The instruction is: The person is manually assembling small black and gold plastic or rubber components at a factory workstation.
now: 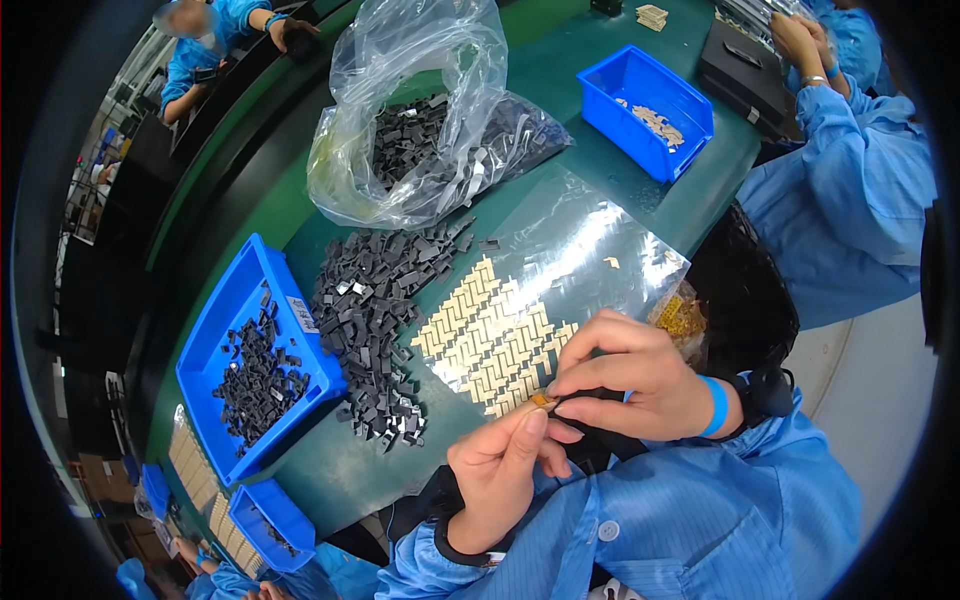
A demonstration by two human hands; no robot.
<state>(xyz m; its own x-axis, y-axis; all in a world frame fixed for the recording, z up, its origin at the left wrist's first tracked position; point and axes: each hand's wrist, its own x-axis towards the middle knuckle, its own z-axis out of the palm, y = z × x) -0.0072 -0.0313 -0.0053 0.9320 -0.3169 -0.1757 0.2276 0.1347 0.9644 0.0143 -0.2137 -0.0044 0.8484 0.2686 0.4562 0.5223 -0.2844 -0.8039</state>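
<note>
The green desk fills the middle of the view, its near edge curving just in front of the person's chest and its right edge running past a seated co-worker's blue sleeve. Most of its surface is taken: a big clear plastic bag of black parts slumps at the far centre, a loose heap of black parts spreads below it, and a shiny clear sheet carries rows of small tan pieces. The barest stretch of desk lies near the front edge, left of the hands. A blue tray with black parts sits at the left edge, tilted; a second blue bin stands far right.

Both forearms come up from below in blue sleeves. The right hand, a blue band at its wrist, arches over from the right, fingers curled down. The left hand rises beneath it, thumb and forefinger pointing up.

The grip of each hand is pinched together on one small tan piece, which sits between the meeting fingertips, just off the near edge of the tan rows.
</note>
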